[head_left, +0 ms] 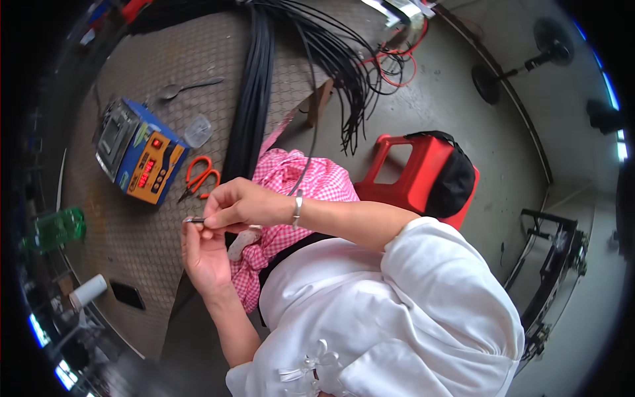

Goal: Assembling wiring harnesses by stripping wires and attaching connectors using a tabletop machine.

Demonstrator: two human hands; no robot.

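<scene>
At the far left a green bottle lies on its side near the edge of the bench, with a white roll nearer the person and a dark phone just beside it. Further in stands a blue box with an orange front, bearing a lit red display and buttons. Past it lie a metal spoon, a small clear cup and 1 pair of orange-handled pliers.

Below the pliers, the left hand is palm up, its fingers raised and nearly together at the silver end of a short dark piece; whether they pinch it or only steady it, I cannot tell. The piece sits between the 2 hands, over the bench. The right hand comes in from the right, thumb and index finger closed on the dark end, a metal bracelet at its wrist.

Behind the hands a black cable bundle runs across the bench; a pink checked cloth lies at the person's lap. Rightward, a black cap rests on 1 red stool.
</scene>
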